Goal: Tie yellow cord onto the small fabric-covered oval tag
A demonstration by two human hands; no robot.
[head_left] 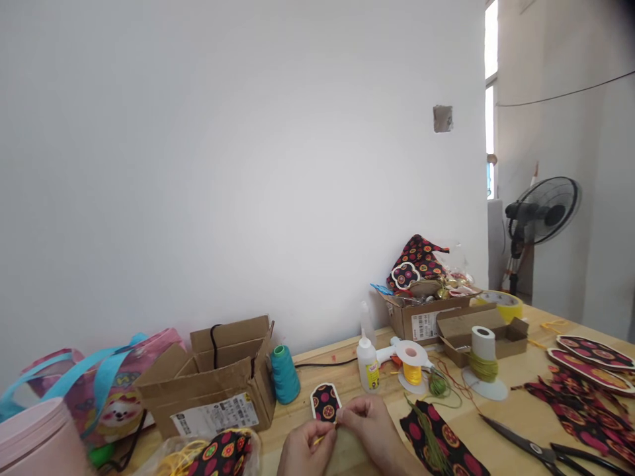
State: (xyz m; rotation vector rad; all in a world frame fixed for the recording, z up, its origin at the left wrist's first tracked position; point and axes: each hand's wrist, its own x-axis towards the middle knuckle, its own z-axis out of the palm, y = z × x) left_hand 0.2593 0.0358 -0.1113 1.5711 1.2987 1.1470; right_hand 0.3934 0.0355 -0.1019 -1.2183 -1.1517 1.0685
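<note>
My left hand (307,449) and my right hand (370,423) are close together over the wooden table, fingers pinched. A short bit of yellow cord (319,439) shows at my left fingertips. My right fingertips meet it beside the lower edge of a dark patterned fabric-covered piece (326,402) with a pale rim. What exactly sits between my right fingers is too small to make out. Right of my hands, a strip of dark patterned fabric (449,439) lies with green cord (430,430) across it. Beyond stand a glue bottle (368,367) and a spool of yellow cord (412,370).
An open cardboard box (213,380) and a teal thread cone (285,375) stand at the left. Scissors (533,449), a green cord spool (483,363) and fabric scraps (585,410) lie right. A full box (421,317) stands against the wall. A fan (546,210) is beyond.
</note>
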